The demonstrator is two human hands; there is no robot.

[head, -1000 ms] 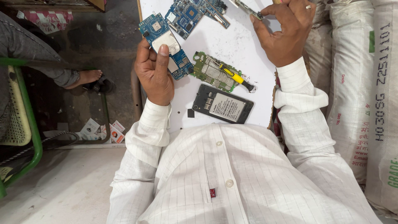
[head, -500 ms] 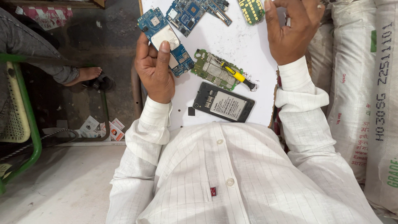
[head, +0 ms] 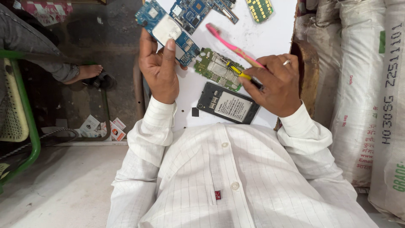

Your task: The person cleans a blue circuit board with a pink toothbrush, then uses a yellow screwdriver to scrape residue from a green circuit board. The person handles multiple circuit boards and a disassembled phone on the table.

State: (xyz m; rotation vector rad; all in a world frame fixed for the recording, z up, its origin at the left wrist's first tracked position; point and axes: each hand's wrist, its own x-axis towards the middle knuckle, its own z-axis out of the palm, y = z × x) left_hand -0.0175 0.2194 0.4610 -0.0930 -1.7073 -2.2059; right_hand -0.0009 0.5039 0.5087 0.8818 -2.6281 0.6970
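My left hand (head: pixel 160 71) holds up a blue circuit board (head: pixel 166 29) with a white metal shield, thumb resting on the shield. My right hand (head: pixel 276 84) is down on the white table (head: pixel 270 38), fingers closed on the dark end of a yellow-handled screwdriver (head: pixel 236 71) that lies across a green circuit board (head: pixel 213 67). A pink toothbrush (head: pixel 228 42) lies on the table, its handle running under my right hand. A black phone body (head: pixel 228 103) with a labelled battery lies just below, near my chest.
Another blue board (head: pixel 194 10) and a green keypad board (head: pixel 259 7) lie at the table's far end. A small black square (head: pixel 195 112) sits by the phone. White sacks (head: pixel 367 84) stand at right. A green chair (head: pixel 25 109) and another person's foot (head: pixel 86 71) are at left.
My right hand came down from the table's far end to the screwdriver. The keypad board it held now lies at the top, and the pink toothbrush has appeared on the table.
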